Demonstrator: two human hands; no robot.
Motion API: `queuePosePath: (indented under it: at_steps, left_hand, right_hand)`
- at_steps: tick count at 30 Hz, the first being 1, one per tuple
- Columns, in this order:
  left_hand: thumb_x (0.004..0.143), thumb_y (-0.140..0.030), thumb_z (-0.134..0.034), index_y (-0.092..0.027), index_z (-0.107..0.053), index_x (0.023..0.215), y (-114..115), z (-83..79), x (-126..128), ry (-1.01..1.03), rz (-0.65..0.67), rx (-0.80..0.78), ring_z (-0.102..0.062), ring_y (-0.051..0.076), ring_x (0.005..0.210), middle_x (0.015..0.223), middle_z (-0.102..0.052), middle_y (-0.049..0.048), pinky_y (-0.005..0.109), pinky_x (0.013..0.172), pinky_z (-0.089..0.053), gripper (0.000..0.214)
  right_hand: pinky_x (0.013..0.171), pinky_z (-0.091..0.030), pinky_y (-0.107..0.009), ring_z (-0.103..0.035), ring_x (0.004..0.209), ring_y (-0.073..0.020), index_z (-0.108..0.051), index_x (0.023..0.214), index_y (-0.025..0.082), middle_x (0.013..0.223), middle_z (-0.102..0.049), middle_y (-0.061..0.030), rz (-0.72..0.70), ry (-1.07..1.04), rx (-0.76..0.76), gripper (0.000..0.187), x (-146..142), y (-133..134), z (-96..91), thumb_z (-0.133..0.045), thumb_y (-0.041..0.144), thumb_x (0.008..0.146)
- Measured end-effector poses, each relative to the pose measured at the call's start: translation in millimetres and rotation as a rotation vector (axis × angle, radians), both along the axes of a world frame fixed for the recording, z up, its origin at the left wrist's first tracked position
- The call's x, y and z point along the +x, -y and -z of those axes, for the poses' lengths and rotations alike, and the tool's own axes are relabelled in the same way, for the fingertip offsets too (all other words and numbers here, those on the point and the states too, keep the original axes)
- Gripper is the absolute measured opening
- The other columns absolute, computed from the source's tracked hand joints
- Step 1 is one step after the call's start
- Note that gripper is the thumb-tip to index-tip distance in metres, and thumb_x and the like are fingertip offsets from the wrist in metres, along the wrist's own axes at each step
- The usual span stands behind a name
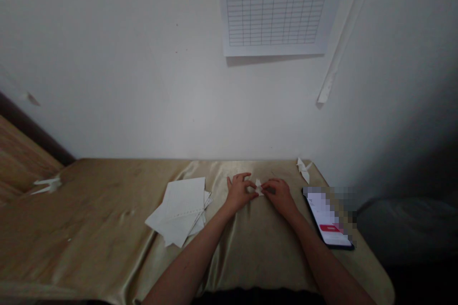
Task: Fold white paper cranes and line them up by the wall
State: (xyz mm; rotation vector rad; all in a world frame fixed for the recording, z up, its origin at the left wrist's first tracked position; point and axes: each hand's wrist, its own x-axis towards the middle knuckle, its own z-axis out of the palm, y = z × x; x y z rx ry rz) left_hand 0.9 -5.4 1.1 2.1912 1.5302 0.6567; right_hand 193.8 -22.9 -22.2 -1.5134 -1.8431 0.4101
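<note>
Presently both grips are pinching narrowly, the left hand (242,194) and right hand (279,196) holding a small folded paper piece (258,187) between them, straight ahead at 12 o'clock, its long axis running about 11-to-5, neither hand clearly nearer.

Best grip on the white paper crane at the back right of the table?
Pinch the thick folded middle of the white paper crane from above and slightly from the near side. The wall sits close behind it, which blocks a far-side approach, and the thin pointed ends would probably bend. The right hand is closer.
</note>
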Motion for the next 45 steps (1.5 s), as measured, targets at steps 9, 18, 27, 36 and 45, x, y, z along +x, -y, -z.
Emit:
queuePosePath:
  at_steps: [9, 18, 27, 36, 45]
  left_hand:
    - [0.074, -0.033, -0.081, -0.035, -0.075, 0.091, 1, 1.1, 0, 0.023, 0.017, 0.021, -0.041, 0.028, 0.135, 0.141, -0.055, -0.0021, 0.071, 0.114, -0.005, 0.019]
    - [0.075, -0.033, -0.08, -0.033, -0.075, 0.086, 3, 0.3, 0, 0.023, 0.007, 0.035, -0.041, 0.028, 0.135, 0.14, -0.056, -0.0017, 0.07, 0.115, -0.004, 0.012]
    - [0.08, -0.03, -0.075, -0.032, -0.075, 0.086, 6, -1.1, 1, -0.001, 0.012, 0.079, -0.04, 0.027, 0.135, 0.14, -0.055, -0.0014, 0.068, 0.116, -0.003, 0.006]
    - [0.08, -0.028, -0.075, -0.032, -0.075, 0.085, 7, -3.3, 2, -0.009, 0.028, 0.084, -0.039, 0.027, 0.136, 0.142, -0.053, -0.0011, 0.069, 0.115, -0.001, 0.007]
    - [0.08, -0.029, -0.075, -0.032, -0.075, 0.087, 8, -3.5, 1, -0.032, 0.025, 0.09, -0.038, 0.027, 0.136, 0.142, -0.053, -0.0011, 0.068, 0.115, 0.0, 0.007]
  right_hand:
    - [0.114, -0.016, -0.057, -0.058, 0.119, -0.0256, -0.075, 0.088, 0.027, 0.105, -0.074, -0.0031, -0.013, 0.012, -0.034, 0.015, -1, 3, -0.8, -0.06, 0.025, 0.084]
    - [0.115, -0.006, -0.064, -0.057, 0.121, -0.0267, -0.074, 0.093, 0.027, 0.11, -0.073, -0.0057, 0.01, 0.069, -0.019, 0.018, -4, 9, -7.2, -0.058, 0.023, 0.085]
    - [0.113, -0.007, -0.066, -0.056, 0.121, -0.0292, -0.075, 0.094, 0.029, 0.111, -0.073, -0.0075, 0.07, 0.11, -0.008, 0.017, -9, 10, -6.6, -0.061, 0.03, 0.085]
    - [0.113, 0.007, -0.066, -0.056, 0.119, -0.029, -0.075, 0.087, 0.029, 0.101, -0.076, -0.0048, 0.051, 0.161, 0.102, 0.012, -12, 10, -8.9, -0.063, 0.032, 0.085]
    - [0.112, 0.01, -0.069, -0.056, 0.122, -0.0275, -0.074, 0.09, 0.03, 0.1, -0.076, -0.0017, 0.008, 0.176, 0.086, 0.015, -5, 8, -7.8, -0.06, 0.025, 0.087]
